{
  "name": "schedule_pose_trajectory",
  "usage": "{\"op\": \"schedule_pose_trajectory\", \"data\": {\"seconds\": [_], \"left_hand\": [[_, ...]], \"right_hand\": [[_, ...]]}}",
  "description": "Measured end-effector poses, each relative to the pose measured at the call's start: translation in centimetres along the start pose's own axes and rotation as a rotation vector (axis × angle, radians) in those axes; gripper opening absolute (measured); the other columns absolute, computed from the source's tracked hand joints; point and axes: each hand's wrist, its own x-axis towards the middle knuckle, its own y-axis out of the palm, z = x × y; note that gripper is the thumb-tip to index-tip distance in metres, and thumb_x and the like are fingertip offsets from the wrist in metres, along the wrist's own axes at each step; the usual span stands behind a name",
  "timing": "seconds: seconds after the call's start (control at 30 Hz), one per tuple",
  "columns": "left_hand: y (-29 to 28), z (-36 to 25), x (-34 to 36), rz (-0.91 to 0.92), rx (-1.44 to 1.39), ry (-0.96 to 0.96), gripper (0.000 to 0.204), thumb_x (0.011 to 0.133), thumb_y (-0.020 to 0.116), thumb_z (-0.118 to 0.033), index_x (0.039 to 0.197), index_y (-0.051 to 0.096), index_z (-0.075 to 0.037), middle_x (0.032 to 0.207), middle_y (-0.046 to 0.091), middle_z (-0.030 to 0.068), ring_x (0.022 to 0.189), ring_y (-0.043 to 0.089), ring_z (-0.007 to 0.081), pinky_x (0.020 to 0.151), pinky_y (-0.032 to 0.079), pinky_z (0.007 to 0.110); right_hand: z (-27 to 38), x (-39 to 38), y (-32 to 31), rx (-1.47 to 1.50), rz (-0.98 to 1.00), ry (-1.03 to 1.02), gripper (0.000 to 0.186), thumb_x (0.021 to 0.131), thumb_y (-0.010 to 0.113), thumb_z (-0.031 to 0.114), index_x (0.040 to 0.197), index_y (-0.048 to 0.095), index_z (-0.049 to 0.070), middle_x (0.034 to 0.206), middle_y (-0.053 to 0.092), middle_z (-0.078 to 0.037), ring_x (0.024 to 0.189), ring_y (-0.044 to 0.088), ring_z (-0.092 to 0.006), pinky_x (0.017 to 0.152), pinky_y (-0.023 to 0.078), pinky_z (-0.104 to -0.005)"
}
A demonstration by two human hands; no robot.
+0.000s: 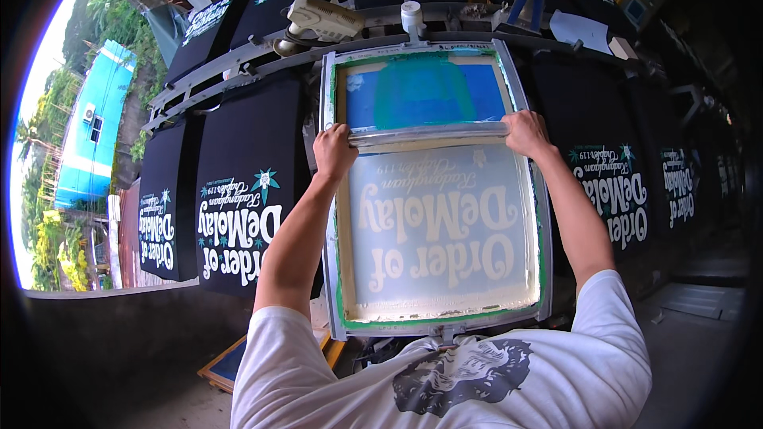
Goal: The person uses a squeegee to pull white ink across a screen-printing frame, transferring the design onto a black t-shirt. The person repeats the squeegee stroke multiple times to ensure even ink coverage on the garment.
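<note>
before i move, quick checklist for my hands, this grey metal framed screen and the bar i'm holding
1. Left hand gripping the long grey bar at its left end: ok
2. Right hand gripping the right end: ok
3. Bar lying across the rectangular grey metal frame: ok
4. Near edge of the pale mesh free of cream-coloured residue: not ok
5. Beige plastic blower outside the frame: ok
6. Underside of the mesh: cannot tell, hidden

Below the squeegee (429,136), mesh (437,295) lies unobstructed, hemmed by frame sides (544,254).
</note>
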Motion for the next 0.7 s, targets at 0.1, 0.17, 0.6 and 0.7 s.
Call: {"op": "schedule_pose_trajectory", "data": {"seconds": [0.1,0.17,0.6,0.7], "left_hand": [[0.1,-0.2,-2.9,-0.028,-0.019,-0.030,0.018,0.063,0.068,-0.002,0.080,0.064,-0.005,0.086,0.068,0.0127,0.082,0.068,0.0365,0.075,0.055,0.045],[-0.1,-0.4,-6.2,-0.075,-0.048,-0.039,0.020,0.060,0.069,-0.002,0.078,0.061,-0.005,0.083,0.065,0.0127,0.079,0.067,0.0360,0.071,0.055,0.044],[-12.5,-9.1,-33.7,-0.027,-0.195,0.027,0.032,0.050,0.071,-0.002,0.080,0.059,-0.008,0.079,0.061,0.0071,0.070,0.063,0.0301,0.059,0.049,0.041],[-13.9,-9.6,-34.7,0.016,-0.237,0.036,0.037,0.049,0.072,-0.004,0.083,0.059,-0.008,0.080,0.061,0.0078,0.070,0.062,0.0312,0.059,0.049,0.042]], "right_hand": [[0.5,-1.2,-0.5,-0.021,0.035,0.000,0.019,0.072,0.063,0.005,0.084,0.077,0.009,0.084,0.072,-0.021,0.083,0.071,-0.0424,0.075,0.058,-0.0498],[1.2,-3.7,-0.1,-0.015,0.070,0.004,0.021,0.072,0.064,0.004,0.086,0.078,0.010,0.086,0.073,-0.020,0.083,0.072,-0.0412,0.076,0.058,-0.0488],[7.9,-32.7,-0.9,0.167,-0.077,-0.105,0.020,0.065,0.067,-0.002,0.083,0.069,0.007,0.086,0.073,-0.010,0.079,0.073,-0.0311,0.066,0.057,-0.0428],[8.8,-34.5,-1.7,0.189,-0.089,-0.113,0.013,0.065,0.066,-0.002,0.075,0.064,0.007,0.079,0.070,-0.011,0.077,0.072,-0.0313,0.065,0.056,-0.0448]]}}
